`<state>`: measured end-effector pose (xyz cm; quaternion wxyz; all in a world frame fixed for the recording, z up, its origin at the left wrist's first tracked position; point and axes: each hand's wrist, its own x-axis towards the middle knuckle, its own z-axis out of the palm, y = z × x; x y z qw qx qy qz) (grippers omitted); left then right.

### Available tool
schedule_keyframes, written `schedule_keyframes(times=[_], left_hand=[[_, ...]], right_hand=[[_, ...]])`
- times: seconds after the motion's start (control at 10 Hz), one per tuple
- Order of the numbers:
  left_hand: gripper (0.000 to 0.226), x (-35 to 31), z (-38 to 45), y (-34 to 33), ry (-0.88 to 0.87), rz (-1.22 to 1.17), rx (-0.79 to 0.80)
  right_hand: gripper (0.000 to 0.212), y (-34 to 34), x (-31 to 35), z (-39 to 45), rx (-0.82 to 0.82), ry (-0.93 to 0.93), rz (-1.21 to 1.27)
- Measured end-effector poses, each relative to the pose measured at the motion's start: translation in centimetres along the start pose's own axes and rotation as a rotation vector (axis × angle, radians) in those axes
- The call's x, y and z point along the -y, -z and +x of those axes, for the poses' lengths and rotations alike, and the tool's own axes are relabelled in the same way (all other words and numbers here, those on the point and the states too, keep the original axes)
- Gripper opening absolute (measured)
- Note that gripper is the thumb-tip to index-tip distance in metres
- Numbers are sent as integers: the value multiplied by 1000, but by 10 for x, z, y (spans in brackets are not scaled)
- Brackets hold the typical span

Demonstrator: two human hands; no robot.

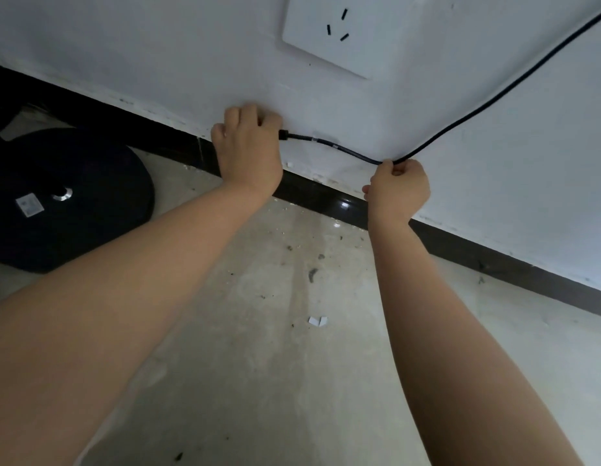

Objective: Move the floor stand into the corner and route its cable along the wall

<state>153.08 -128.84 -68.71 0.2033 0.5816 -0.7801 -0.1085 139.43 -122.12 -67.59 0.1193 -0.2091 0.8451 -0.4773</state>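
White wall [158, 45], both hands pinching black cable [346, 150], base label [29, 205] unreadable

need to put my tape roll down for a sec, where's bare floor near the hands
The widest bare patch is the concrete floor between the two forearms, below the dark skirting, with only grit and white paper scraps. More floor lies right of the right hand, along the skirting. It is crowded at left, where the round stand base sits below the left hand.
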Motion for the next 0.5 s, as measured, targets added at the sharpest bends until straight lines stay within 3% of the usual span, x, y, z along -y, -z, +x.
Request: schedule_keyframes(times=[0.2, 0.4, 0.5], left_hand=[[31, -11, -5, 0, 65, -288, -6], [32, -8, -11, 2, 32, -392, 45], [40, -7, -20, 8, -4, -216, 21]], right_hand=[[39, 16, -17, 7, -43, -61, 1], [34, 15, -38, -6, 304, -171, -174], [31, 12, -42, -17, 461, -147, -200]])
